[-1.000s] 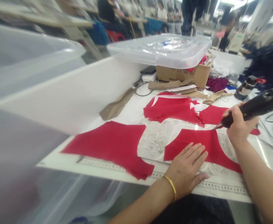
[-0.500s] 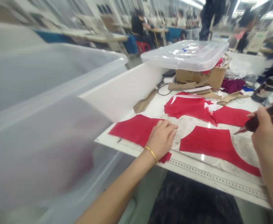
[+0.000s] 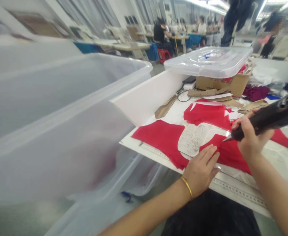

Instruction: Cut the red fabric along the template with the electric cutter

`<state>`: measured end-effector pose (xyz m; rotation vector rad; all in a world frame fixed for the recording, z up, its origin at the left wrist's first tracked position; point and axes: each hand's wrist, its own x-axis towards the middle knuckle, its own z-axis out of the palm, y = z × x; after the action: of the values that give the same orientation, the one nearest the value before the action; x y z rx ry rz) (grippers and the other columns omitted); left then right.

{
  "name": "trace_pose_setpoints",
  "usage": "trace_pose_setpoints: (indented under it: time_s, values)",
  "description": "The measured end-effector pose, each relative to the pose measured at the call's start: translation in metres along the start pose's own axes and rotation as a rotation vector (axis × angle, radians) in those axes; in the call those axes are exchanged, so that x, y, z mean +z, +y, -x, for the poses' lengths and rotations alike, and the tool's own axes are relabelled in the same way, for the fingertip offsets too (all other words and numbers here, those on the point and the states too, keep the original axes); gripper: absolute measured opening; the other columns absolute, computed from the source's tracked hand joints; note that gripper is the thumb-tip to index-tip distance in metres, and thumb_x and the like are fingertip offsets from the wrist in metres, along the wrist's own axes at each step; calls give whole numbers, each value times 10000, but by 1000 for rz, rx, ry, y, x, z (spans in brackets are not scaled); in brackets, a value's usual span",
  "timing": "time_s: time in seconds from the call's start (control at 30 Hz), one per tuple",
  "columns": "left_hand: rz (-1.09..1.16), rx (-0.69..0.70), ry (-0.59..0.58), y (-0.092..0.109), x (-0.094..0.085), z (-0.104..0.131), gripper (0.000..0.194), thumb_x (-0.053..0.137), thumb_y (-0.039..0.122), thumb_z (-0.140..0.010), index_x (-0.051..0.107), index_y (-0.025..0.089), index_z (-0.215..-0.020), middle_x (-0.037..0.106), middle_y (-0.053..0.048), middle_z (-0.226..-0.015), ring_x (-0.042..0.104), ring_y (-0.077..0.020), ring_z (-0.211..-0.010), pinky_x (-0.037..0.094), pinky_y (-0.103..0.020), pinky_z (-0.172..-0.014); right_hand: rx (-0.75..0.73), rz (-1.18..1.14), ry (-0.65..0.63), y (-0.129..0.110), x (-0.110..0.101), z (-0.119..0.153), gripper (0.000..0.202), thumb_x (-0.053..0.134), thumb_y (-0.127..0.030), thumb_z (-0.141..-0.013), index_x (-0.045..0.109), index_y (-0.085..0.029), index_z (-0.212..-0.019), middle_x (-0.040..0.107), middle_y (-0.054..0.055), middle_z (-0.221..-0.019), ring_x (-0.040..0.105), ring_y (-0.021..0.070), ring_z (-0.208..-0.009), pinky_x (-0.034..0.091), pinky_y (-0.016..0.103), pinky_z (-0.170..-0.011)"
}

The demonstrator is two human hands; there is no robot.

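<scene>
setting: workshop floor with a white counter (image 3: pixel 232 193) in front of the person, its near edge marked like a ruler.
left hand: left hand (image 3: pixel 199 170) lies flat, fingers spread, pressing the near red fabric piece (image 3: pixel 229 152) onto the counter; a gold bangle (image 3: pixel 187 186) sits on the wrist.
right hand: right hand (image 3: pixel 249 137) is wrapped around a dark-handled cutting tool (image 3: pixel 267 116), its metal tip touching the same red piece just beyond the left fingertips.
beside: another red fabric piece (image 3: pixel 162 137) lies left of it, with a speckled pattern sheet (image 3: pixel 193 139) between them.
left: clear plastic bin (image 3: pixel 67 108) stands against the counter's side.
farther: more red pieces (image 3: pixel 208 113), tan card patterns (image 3: pixel 165 108), then a cardboard box (image 3: pixel 232 85) under a clear lid (image 3: pixel 208 60).
background: people seated at distant tables, blurred.
</scene>
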<state>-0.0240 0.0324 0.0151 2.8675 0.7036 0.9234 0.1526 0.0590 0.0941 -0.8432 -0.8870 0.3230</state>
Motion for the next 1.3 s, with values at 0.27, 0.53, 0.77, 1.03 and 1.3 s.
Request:
trace_pose_setpoints:
  time_s: [0.27, 0.53, 0.77, 1.03, 1.3]
  values:
    - [45, -32, 48, 0, 8, 5, 459, 477, 393, -1065, 640, 36, -1303, 670, -245, -1332, 593, -361, -1345, 574, -531, -1089, 17, 20, -76, 17, 28, 5, 214, 709, -265, -835, 502, -245, -887, 611, -100, -629, 603, 116, -477, 519, 285, -519]
    - [68, -47, 28, 2, 7, 5, 475, 515, 397, -1047, 624, 29, -1327, 658, -254, -1348, 580, -373, -1349, 545, -563, -1112, 38, 11, -68, 25, 27, 4, 269, 738, -282, -827, 510, -241, -965, 606, -101, -625, 573, 114, -484, 545, 310, -572]
    - [20, -67, 96, 6, 6, 6, 441, 476, 380, -1059, 645, 49, -1297, 696, -232, -1277, 627, -360, -1285, 586, -528, -1063, 13, -76, -95, 11, 31, 15, 265, 734, -265, -832, 540, -237, -1010, 622, -87, -656, 564, 113, -495, 533, 308, -565]
    - [27, -91, 98, 7, 5, 5, 403, 462, 327, -1057, 637, 56, -1298, 695, -221, -1251, 623, -340, -1263, 572, -520, -1073, 64, -9, -135, 12, 35, 22, 251, 727, -360, -854, 537, -236, -962, 610, -75, -653, 602, 130, -512, 555, 326, -568]
    - [-149, -266, 58, -26, -21, -12, 235, 452, 196, -1037, 677, 144, -1078, 651, -124, -988, 613, -276, -944, 572, -446, -825, -26, 14, -75, -2, 24, 10, 255, 747, -325, -826, 542, -242, -952, 602, -88, -652, 605, 129, -496, 555, 321, -561]
